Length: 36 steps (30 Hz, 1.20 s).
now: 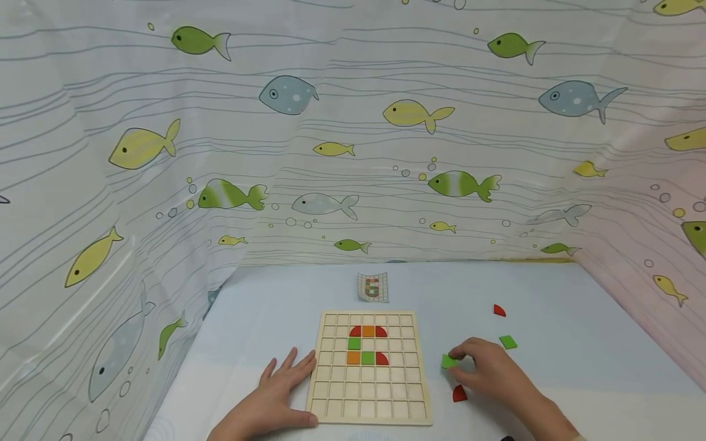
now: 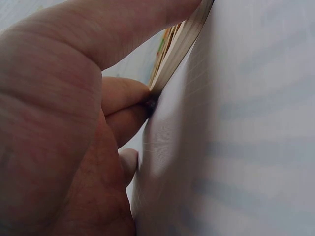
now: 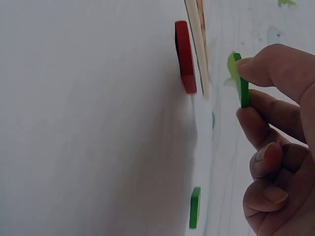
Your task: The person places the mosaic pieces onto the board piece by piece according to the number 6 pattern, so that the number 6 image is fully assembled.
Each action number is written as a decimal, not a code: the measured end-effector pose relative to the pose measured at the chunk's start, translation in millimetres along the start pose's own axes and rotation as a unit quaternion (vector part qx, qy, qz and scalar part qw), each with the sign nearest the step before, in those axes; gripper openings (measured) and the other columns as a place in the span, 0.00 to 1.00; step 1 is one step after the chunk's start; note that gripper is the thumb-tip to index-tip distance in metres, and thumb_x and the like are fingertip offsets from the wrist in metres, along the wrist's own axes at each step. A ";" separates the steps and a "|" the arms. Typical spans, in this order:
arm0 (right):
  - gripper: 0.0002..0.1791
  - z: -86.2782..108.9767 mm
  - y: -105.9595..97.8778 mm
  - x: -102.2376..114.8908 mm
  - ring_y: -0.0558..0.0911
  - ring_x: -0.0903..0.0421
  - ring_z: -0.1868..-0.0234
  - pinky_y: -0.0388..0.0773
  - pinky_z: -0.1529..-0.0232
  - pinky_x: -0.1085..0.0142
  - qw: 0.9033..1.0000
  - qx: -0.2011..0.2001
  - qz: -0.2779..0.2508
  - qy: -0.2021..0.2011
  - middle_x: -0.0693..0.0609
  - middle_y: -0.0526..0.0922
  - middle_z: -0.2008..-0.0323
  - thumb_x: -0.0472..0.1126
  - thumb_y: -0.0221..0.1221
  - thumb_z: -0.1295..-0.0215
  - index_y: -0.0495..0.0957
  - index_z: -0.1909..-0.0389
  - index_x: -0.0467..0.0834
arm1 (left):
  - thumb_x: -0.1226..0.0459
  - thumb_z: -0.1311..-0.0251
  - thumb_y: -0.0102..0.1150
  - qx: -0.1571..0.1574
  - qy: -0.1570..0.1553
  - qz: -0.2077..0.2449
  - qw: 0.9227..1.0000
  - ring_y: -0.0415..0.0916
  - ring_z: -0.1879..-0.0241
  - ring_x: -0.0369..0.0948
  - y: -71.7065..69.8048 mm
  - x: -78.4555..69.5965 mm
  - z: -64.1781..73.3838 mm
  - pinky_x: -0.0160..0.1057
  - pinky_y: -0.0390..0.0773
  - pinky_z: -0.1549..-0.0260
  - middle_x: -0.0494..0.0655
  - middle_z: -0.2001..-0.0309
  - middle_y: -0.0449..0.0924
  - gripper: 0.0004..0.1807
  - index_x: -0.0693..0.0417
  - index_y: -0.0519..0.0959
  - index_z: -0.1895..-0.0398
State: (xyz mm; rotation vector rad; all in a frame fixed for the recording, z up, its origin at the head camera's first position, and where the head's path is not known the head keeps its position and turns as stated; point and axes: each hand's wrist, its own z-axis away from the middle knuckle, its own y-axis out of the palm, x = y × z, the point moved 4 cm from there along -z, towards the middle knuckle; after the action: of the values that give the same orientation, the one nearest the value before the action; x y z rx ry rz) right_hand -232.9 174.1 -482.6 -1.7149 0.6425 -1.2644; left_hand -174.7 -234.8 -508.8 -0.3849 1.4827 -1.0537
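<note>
My right hand (image 1: 488, 370) pinches a green square tile (image 1: 449, 362) between thumb and fingers, just right of the wooden grid board (image 1: 372, 392). In the right wrist view that green tile (image 3: 241, 81) is held up off the table. With fingers spread, my left hand (image 1: 276, 392) rests against the board's left edge, thumb at its lower corner; the left wrist view shows the board's side (image 2: 177, 54) against the fingers. On the board, red quarter-circle, orange and green square tiles form a pattern in the upper middle cells, among them an orange tile (image 1: 353, 358) and a green tile (image 1: 355, 343).
A red quarter-circle tile (image 1: 459, 394) lies below the right hand. Farther right are a green tile (image 1: 508, 342) and another red quarter-circle (image 1: 499, 310). Behind the board lies a small pattern card (image 1: 372, 287). A fish-printed curtain (image 1: 364, 171) surrounds the table.
</note>
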 end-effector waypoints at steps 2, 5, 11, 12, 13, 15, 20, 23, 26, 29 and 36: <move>0.10 -3.0 2.6 5.8 0.79 0.65 0.60 0.80 0.56 0.63 1.000 0.004 0.003 -0.007 0.72 0.78 0.66 0.47 0.72 0.47 0.84 0.63 0.58 | 0.35 0.60 0.70 -0.001 0.001 -0.001 1.000 0.34 0.24 0.57 -0.1 -0.4 0.3 0.65 0.26 0.34 0.45 0.24 0.54 0.61 0.56 0.61 0.25; 0.09 -6.5 6.0 15.6 0.79 0.67 0.60 0.80 0.56 0.64 1.000 0.007 0.010 -0.028 0.72 0.77 0.66 0.47 0.71 0.46 0.85 0.64 0.58 | 0.35 0.60 0.70 -0.003 0.004 -0.002 1.000 0.34 0.24 0.57 -0.4 -1.2 0.3 0.65 0.26 0.34 0.45 0.24 0.54 0.61 0.56 0.61 0.25; 0.09 -10.9 9.2 34.4 0.79 0.67 0.60 0.80 0.57 0.64 0.997 0.013 0.011 -0.069 0.71 0.78 0.65 0.46 0.70 0.45 0.85 0.62 0.55 | 0.35 0.60 0.70 0.000 -0.001 0.000 1.000 0.34 0.24 0.57 -0.4 -1.9 -0.9 0.66 0.26 0.34 0.44 0.24 0.53 0.60 0.56 0.61 0.25; 0.09 -11.8 9.4 36.9 0.79 0.66 0.60 0.80 0.57 0.64 0.997 0.015 0.011 -0.072 0.71 0.78 0.64 0.46 0.70 0.45 0.85 0.62 0.55 | 0.35 0.60 0.70 0.001 -0.001 0.000 1.000 0.34 0.24 0.57 -0.5 -2.1 -1.1 0.66 0.26 0.34 0.44 0.24 0.53 0.60 0.56 0.61 0.25; 0.09 -12.6 9.7 39.1 0.79 0.66 0.60 0.80 0.57 0.64 0.997 0.018 0.011 -0.075 0.71 0.78 0.64 0.47 0.70 0.44 0.85 0.62 0.55 | 0.35 0.60 0.70 0.001 -0.001 0.000 1.000 0.34 0.24 0.57 -0.6 -2.4 -1.1 0.66 0.26 0.35 0.44 0.24 0.53 0.60 0.56 0.61 0.25; 0.09 -14.2 10.6 43.1 0.80 0.64 0.59 0.80 0.56 0.63 0.996 0.020 0.008 -0.086 0.71 0.78 0.64 0.47 0.70 0.44 0.85 0.61 0.54 | 0.34 0.60 0.70 0.000 0.000 -0.001 1.000 0.34 0.24 0.57 -0.9 -3.0 -1.0 0.66 0.26 0.35 0.45 0.24 0.53 0.61 0.56 0.61 0.25; 0.10 -19.4 15.1 51.3 0.79 0.64 0.58 0.80 0.55 0.61 0.994 0.030 0.006 -0.102 0.70 0.78 0.63 0.48 0.70 0.43 0.86 0.60 0.54 | 0.34 0.60 0.70 -0.001 0.002 -0.001 1.000 0.34 0.24 0.57 -1.6 -4.2 -0.4 0.67 0.26 0.35 0.45 0.24 0.53 0.61 0.57 0.61 0.25; 0.11 -22.8 18.7 55.6 0.79 0.64 0.58 0.80 0.55 0.62 0.994 0.040 0.008 -0.100 0.71 0.78 0.63 0.50 0.69 0.43 0.86 0.60 0.55 | 0.34 0.60 0.70 -0.002 0.001 -0.001 1.000 0.34 0.24 0.57 -1.8 -4.2 -0.4 0.67 0.26 0.35 0.46 0.24 0.54 0.61 0.57 0.61 0.25; 0.11 -25.2 21.4 61.2 0.78 0.64 0.60 0.80 0.56 0.63 0.993 0.048 0.005 -0.106 0.70 0.78 0.64 0.50 0.69 0.44 0.86 0.61 0.54 | 0.33 0.61 0.70 -0.005 0.003 -0.007 1.000 0.34 0.24 0.58 -1.9 -4.0 -0.3 0.68 0.28 0.35 0.46 0.24 0.54 0.61 0.57 0.62 0.26; 0.10 -26.5 24.1 67.7 0.78 0.64 0.62 0.80 0.58 0.64 0.992 0.054 -0.007 -0.117 0.69 0.78 0.65 0.48 0.70 0.44 0.87 0.61 0.52 | 0.32 0.62 0.69 -0.006 0.004 -0.013 1.000 0.35 0.24 0.58 -1.5 -3.2 -0.5 0.69 0.29 0.36 0.46 0.24 0.54 0.62 0.57 0.62 0.26; 0.10 -31.1 35.0 81.2 0.76 0.66 0.65 0.78 0.62 0.68 0.988 0.063 -0.013 -0.138 0.67 0.78 0.66 0.48 0.71 0.46 0.87 0.64 0.50 | 0.32 0.62 0.69 -0.007 0.003 -0.013 1.000 0.35 0.24 0.58 0.1 0.0 -1.3 0.70 0.29 0.36 0.46 0.24 0.54 0.62 0.57 0.62 0.26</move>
State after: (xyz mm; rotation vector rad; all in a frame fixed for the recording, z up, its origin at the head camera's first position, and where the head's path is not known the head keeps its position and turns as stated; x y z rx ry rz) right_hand -230.5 81.0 -471.9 -1.7553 0.3706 -1.0375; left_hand -175.8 -234.2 -509.0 -0.4126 1.4941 -1.0671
